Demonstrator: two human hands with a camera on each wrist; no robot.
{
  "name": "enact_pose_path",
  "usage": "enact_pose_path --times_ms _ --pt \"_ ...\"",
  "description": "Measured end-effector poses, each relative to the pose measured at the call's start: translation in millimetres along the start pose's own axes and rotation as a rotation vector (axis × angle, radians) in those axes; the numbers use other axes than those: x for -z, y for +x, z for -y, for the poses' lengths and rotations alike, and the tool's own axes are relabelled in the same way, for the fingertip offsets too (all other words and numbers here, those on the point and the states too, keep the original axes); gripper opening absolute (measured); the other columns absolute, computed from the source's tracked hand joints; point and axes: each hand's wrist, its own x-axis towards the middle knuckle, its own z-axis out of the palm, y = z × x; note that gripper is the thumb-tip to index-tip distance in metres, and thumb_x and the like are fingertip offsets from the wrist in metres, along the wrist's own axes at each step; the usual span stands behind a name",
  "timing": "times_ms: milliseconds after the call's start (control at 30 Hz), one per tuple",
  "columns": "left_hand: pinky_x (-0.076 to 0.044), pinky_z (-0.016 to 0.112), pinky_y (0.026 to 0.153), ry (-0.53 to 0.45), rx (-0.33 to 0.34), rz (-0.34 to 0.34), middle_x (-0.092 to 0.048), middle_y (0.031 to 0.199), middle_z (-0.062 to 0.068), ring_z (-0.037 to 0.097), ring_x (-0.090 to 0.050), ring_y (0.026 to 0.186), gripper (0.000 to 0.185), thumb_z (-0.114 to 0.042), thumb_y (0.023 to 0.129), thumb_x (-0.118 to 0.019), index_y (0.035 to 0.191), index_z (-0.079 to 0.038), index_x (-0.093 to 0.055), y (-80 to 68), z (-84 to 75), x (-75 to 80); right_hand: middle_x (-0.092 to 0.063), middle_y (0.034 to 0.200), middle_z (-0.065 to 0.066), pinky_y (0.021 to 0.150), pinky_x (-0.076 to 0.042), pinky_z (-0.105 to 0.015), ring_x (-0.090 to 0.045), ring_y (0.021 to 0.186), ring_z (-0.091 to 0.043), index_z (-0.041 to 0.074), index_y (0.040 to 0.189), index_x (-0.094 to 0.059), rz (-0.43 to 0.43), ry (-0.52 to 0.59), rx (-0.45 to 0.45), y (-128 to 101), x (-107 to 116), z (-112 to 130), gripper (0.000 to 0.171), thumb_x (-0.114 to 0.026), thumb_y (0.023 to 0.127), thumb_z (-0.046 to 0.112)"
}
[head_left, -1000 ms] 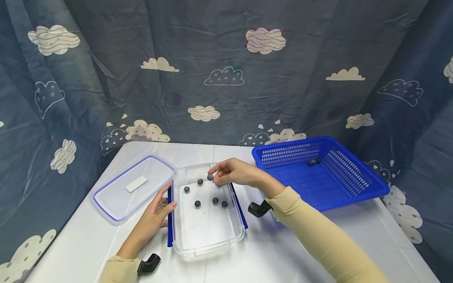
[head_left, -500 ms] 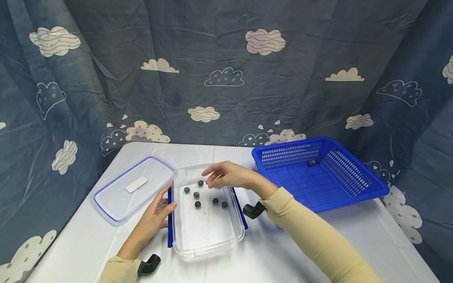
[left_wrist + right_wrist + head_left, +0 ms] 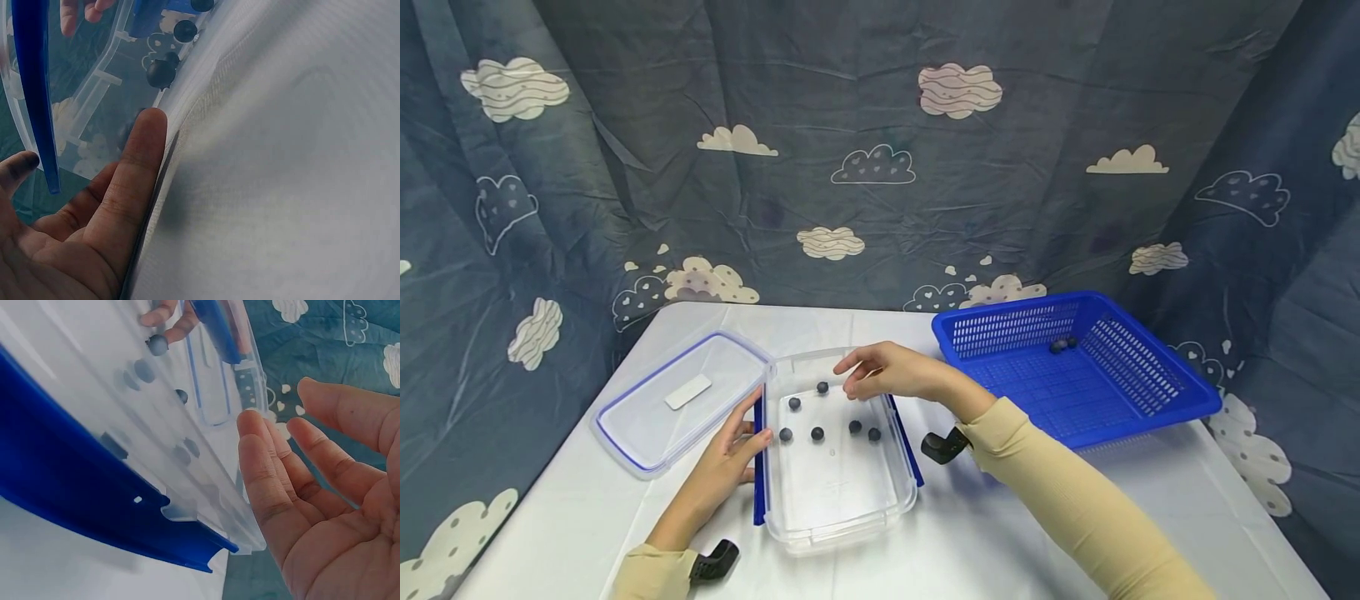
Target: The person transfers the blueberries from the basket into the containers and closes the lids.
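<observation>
A clear plastic food container [image 3: 835,533] with blue side flaps stands uncovered in the middle of the head view. Several blueberries [image 3: 817,433] lie scattered on its floor. My left hand [image 3: 722,458] rests against the container's left side, fingers straight along the wall near the blue flap [image 3: 34,94]. Over the far right part of the container hovers my right hand [image 3: 891,371], fingers loosely bent. In the right wrist view nothing lies between the thumb and fingers of the right hand [image 3: 331,481], and the container's right flap [image 3: 81,481] hangs folded outward.
To the right stands a blue slotted basket [image 3: 1030,383] with a few blueberries [image 3: 1058,345] at its far side. The clear lid [image 3: 647,417], edged with a blue seal, lies at the left, its corner by the container. A cloud-patterned curtain [image 3: 880,233] hangs behind the table.
My right hand has let go of the blueberry it pinched a second ago. That blueberry has rolled left and nearer across the container floor. The left hand stays in place.
</observation>
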Motion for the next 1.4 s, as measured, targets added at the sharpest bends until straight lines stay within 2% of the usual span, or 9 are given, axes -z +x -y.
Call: enact_pose_path --times_ms 100,233,333,467,733,800,1033,1233,1400 --pt "-0.066 0.036 0.077 0.000 -0.002 0.000 -0.053 0.138 0.031 0.028 -0.068 0.108 0.071 -0.024 0.110 -0.061 0.171 -0.034 -0.026 0.3 0.4 0.0 -0.077 0.110 -0.007 0.103 -0.060 -0.050 -0.073 0.097 -0.014 0.001 0.141 -0.065 -0.005 0.004 -0.005 -2 2 0 0.040 -0.072 0.101 0.006" --pt "-0.066 0.036 0.077 0.000 -0.001 0.001 -0.053 0.138 0.030 0.027 -0.068 0.108 0.071 -0.024 0.110 -0.061 0.171 -0.034 -0.026 0.6 0.3 -0.1 -0.077 0.109 -0.006 0.099 -0.061 -0.042 -0.073 0.099 -0.019 0.003 0.141 -0.066 -0.012 -0.002 -0.010 -5 6 0 0.040 -0.072 0.102 0.008" --pt "-0.066 0.036 0.077 0.003 0.002 -0.002 -0.053 0.138 0.030 0.027 -0.067 0.109 0.071 -0.024 0.110 -0.061 0.171 -0.035 -0.026 0.8 0.1 -0.1 -0.077 0.111 -0.008 0.097 -0.061 -0.037 -0.073 0.096 -0.014 0.003 0.142 -0.065 -0.018 -0.006 -0.010 -6 9 0 0.040 -0.071 0.103 0.009" --pt "-0.066 0.036 0.077 0.000 0.003 -0.005 -0.053 0.138 0.030 0.028 -0.067 0.109 0.071 -0.024 0.110 -0.061 0.171 -0.035 -0.026 0.6 0.2 -0.1 -0.076 0.114 -0.011 0.099 -0.061 -0.038 -0.072 0.093 -0.008 0.003 0.142 -0.065 -0.031 0.006 -0.019 -8 14 -2 0.040 -0.071 0.103 0.009" --pt "-0.067 0.037 0.077 -0.007 0.000 0.001 -0.052 0.138 0.030 0.028 -0.067 0.109 0.071 -0.024 0.110 -0.061 0.171 -0.035 -0.026 -0.5 0.9 -0.2 -0.076 0.119 -0.013 0.098 -0.060 -0.032 -0.072 0.108 -0.023 0.006 0.144 -0.065 -0.069 0.000 -0.033 -17 30 -9 0.043 -0.073 0.102 0.013" --pt "-0.067 0.037 0.077 -0.007 -0.002 0.001 -0.053 0.137 0.030 0.027 -0.067 0.108 0.071 -0.024 0.110 -0.061 0.171 -0.035 -0.026 -0.3 0.9 -0.2 -0.076 0.122 -0.015 0.099 -0.060 -0.033 -0.072 0.112 -0.026 0.005 0.145 -0.063 -0.079 0.011 -0.034 -20 35 -12 0.043 -0.072 0.103 0.012" --pt "-0.067 0.037 0.076 -0.004 -0.001 0.007 -0.052 0.135 0.030 0.024 -0.066 0.105 0.071 -0.024 0.110 -0.061 0.171 -0.034 -0.025 1.7 -0.6 -1.4 -0.068 0.132 -0.024 0.110 -0.058 -0.043 -0.073 0.117 -0.023 0.001 0.150 -0.058 -0.126 0.108 -0.072 -35 59 -24 0.044 -0.064 0.107 0.010" --pt "-0.066 0.037 0.077 0.003 -0.002 0.003 -0.053 0.137 0.030 0.026 -0.067 0.107 0.071 -0.025 0.110 -0.060 0.171 -0.034 -0.025 2.3 -1.3 -2.3 -0.065 0.136 -0.027 0.107 -0.060 -0.038 -0.073 0.121 -0.026 -0.001 0.152 -0.053 -0.190 0.152 -0.100 -48 86 -39 0.045 -0.062 0.109 0.011" --pt "-0.066 0.036 0.075 0.001 -0.002 -0.002 -0.053 0.137 0.031 0.024 -0.067 0.104 0.072 -0.022 0.110 -0.060 0.172 -0.032 -0.025 -0.5 0.2 -2.5 -0.065 0.137 -0.024 0.108 -0.059 -0.036 -0.073 0.117 -0.019 -0.007 0.154 -0.048 -0.228 0.203 -0.100 -58 109 -58 0.047 -0.058 0.110 0.007"
